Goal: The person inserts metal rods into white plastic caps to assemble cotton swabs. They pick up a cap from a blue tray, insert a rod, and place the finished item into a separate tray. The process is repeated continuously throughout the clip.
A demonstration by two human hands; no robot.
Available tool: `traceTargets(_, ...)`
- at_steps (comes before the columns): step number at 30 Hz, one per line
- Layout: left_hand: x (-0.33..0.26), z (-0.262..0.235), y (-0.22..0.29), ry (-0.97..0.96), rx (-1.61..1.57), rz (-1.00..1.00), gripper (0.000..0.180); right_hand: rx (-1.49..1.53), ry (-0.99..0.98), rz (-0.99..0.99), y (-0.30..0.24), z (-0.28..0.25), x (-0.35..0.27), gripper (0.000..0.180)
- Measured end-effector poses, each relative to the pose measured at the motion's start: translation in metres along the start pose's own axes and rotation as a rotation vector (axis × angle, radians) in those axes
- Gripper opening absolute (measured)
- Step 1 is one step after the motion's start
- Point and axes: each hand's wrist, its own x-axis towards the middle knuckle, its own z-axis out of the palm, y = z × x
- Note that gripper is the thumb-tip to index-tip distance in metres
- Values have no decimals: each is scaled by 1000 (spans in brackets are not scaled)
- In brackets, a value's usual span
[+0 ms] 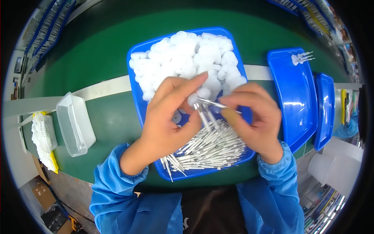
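A blue tray (202, 174) holds a heap of white round discs (179, 46) at its far side and a pile of thin white rods (214, 150) with grey tips at its near side. Above the tray, my left hand (163, 111) is closed on a small bunch of rods with white discs (203, 93) at their upper ends; their lower ends hang below the fingers. My right hand (260, 117) pinches one thin rod (214, 103) between thumb and index finger, its far end reaching the discs. Blur hides whether that rod touches a disc.
To the right stands another blue tray (294, 105) with a few rods joined to discs (300, 58) at its far end, beside a narrower blue tray (325, 109). On the left are a clear plastic box (78, 124) and a white bagged pack (42, 132) on the green table (113, 117).
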Motion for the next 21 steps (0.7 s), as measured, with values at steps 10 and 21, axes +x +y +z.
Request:
traceTargets(10, -5, 2, -4, 40, -142, -93, 63, -209, 53, 45, 3, 19, -15, 30)
traceTargets(21, -2, 0, -6, 83, -121, -69, 51, -163, 62, 85, -1, 20, -16, 28)
